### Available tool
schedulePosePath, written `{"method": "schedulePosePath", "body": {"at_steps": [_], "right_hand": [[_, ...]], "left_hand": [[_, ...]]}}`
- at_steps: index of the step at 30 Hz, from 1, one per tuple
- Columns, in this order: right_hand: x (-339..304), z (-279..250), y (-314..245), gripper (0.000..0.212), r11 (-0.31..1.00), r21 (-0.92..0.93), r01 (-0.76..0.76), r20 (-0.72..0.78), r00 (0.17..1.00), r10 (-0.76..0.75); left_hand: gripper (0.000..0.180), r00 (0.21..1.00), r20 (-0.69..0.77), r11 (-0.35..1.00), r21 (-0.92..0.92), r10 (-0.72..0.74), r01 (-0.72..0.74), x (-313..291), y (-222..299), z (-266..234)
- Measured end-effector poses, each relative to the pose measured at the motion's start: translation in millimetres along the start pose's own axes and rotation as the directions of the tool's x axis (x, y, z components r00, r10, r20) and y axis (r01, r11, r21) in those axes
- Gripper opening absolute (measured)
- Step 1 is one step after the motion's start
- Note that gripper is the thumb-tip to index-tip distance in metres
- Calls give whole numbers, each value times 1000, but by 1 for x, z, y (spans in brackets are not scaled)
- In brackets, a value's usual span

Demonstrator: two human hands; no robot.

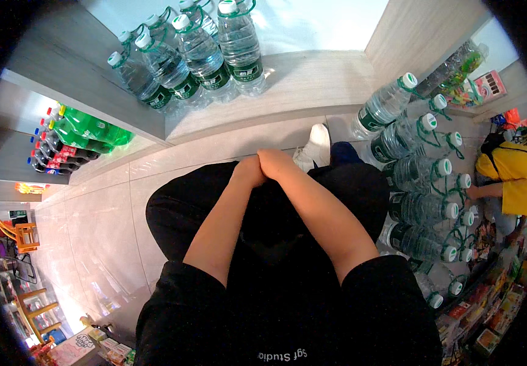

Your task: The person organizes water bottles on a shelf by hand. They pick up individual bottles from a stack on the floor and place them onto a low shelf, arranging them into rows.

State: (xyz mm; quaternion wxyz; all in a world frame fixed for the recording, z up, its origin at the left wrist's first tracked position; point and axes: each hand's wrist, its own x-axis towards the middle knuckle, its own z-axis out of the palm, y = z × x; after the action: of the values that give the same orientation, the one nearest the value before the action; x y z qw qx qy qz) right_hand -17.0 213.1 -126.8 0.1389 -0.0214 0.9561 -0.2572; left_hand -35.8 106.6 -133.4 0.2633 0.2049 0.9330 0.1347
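My left hand (248,171) and my right hand (274,164) are pressed together above my lap, where I crouch in black clothes. Their fingers are tucked out of sight, so nothing held can be made out. Ahead of them, several large clear water bottles (200,59) with white caps, green labels and green carry loops stand on a pale wooden shelf (300,79). On the floor along my right side is a crowd of the same water bottles (419,172), close to my right knee. Neither hand touches a bottle.
A white shoe (313,146) rests on the tiled floor (93,232) near the shelf. Green and dark soda bottles (77,137) fill a compartment at left. A person in a yellow top (513,177) is beyond the bottles at right. An orange stool (27,236) stands far left.
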Motion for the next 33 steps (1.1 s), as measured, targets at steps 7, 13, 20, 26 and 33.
{"method": "schedulePosePath", "body": {"at_steps": [7,13,20,26,33], "right_hand": [[2,-4,1,27,1000,1,-11,26,1000,11],[0,-15,-5,27,998,-54,-19,134,991,26],[3,-8,-2,29,1000,-17,-12,111,994,14],[4,-6,0,30,1000,-7,-8,107,994,9],[2,-11,0,24,1000,-18,-17,121,992,19]], "left_hand": [[22,1000,18,1000,12,-7,7,5,-1,5],[22,998,24,998,-40,-54,55,-6,6,-7],[23,999,-12,997,-61,-37,36,-5,4,-5],[23,996,59,998,-28,-59,61,-7,8,-12],[22,999,11,997,-63,-44,45,-4,6,-6]]}}
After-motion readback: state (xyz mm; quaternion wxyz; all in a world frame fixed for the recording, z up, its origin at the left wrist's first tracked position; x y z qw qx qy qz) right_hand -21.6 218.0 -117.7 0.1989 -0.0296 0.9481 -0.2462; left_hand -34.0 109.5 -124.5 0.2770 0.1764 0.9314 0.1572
